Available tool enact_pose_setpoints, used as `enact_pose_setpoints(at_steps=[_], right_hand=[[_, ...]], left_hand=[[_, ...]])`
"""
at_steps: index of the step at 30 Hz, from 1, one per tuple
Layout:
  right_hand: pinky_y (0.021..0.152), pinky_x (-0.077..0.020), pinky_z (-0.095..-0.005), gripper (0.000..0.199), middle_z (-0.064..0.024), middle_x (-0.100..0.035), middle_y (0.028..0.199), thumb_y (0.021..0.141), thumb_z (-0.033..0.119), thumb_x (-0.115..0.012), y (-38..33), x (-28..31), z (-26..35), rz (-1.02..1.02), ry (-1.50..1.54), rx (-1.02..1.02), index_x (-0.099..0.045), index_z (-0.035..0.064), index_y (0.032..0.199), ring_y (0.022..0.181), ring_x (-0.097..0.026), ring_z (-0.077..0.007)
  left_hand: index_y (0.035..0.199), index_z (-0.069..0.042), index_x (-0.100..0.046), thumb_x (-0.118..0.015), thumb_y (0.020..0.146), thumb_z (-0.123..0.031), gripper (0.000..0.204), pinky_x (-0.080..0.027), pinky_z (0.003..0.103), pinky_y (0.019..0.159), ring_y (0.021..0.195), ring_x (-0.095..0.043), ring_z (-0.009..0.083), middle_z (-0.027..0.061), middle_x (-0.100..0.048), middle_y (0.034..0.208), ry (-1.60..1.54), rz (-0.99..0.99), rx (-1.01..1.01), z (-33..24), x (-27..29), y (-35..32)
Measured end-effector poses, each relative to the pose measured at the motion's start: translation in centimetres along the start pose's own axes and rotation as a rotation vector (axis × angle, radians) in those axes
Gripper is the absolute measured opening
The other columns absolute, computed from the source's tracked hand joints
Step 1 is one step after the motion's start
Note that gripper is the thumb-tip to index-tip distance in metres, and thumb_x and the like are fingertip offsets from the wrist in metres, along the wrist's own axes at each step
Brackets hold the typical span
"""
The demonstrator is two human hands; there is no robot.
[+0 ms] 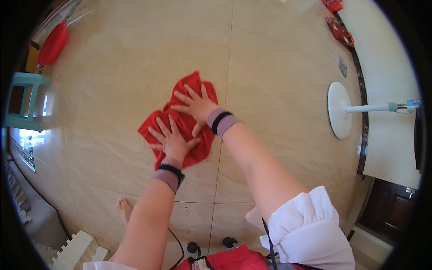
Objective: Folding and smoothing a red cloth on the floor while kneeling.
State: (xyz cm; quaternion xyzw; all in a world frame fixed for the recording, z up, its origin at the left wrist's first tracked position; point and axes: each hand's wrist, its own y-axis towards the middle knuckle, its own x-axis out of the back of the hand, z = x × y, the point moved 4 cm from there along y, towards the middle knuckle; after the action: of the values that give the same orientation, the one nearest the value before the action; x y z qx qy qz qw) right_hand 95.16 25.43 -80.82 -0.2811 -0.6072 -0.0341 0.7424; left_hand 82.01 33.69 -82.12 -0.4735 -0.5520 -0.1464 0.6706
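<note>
A red cloth [196, 150] lies spread and rumpled on the beige tiled floor, under both of my hands. My left hand [173, 140] presses flat on its lower left part, fingers spread. Farther up and to the right, my right hand [198, 107] rests on the cloth with its fingers apart too. Neither hand grips the fabric. Purple and black bands circle both wrists.
A light-green stool [28, 101] and a red basin [54, 43] stand at the left. On the right are a white round-based stand [339, 110], red bags [339, 33] by the wall, and a dark door [389, 209]. A grey sofa [42, 220] sits lower left.
</note>
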Motion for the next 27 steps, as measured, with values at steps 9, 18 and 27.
enact_pose_setpoints(at_steps=[9,18,27], right_hand=[[0.116,-0.0017,-0.0815,0.129,-0.0034,-0.002,0.177,0.059,0.071,-0.088,-0.1,0.1,-14.2,-0.124,0.116,-0.293,-0.018,0.0431,0.165,0.161,0.005,-0.0399],[0.111,-0.0012,-0.0855,0.134,-0.0109,0.013,0.175,0.062,0.078,-0.082,-13.2,-7.0,-15.1,0.028,0.198,-0.594,-0.010,0.0377,0.167,0.158,0.013,-0.0478],[0.108,0.0021,-0.0873,0.135,-0.0153,0.019,0.173,0.063,0.077,-0.081,-19.4,-13.1,0.2,0.225,0.277,-0.453,-0.009,0.0354,0.168,0.155,0.019,-0.0527]], left_hand=[[0.169,-0.027,-0.005,-0.078,0.067,-0.080,0.135,-0.009,0.087,0.108,0.155,0.011,0.0558,0.0174,0.008,0.175,0.039,-0.080,-0.072,-8.2,4.0,6.7],[0.168,-0.031,-0.017,-0.078,0.065,-0.078,0.129,-0.012,0.088,0.107,0.157,0.006,0.0526,0.0125,-0.002,0.176,0.093,-0.116,-0.403,-15.9,-1.9,-0.8],[0.166,-0.034,-0.023,-0.084,0.063,-0.069,0.125,-0.003,0.085,0.112,0.159,0.006,0.0455,0.0070,-0.006,0.176,0.038,0.042,-0.376,-7.6,-11.6,-13.5]])
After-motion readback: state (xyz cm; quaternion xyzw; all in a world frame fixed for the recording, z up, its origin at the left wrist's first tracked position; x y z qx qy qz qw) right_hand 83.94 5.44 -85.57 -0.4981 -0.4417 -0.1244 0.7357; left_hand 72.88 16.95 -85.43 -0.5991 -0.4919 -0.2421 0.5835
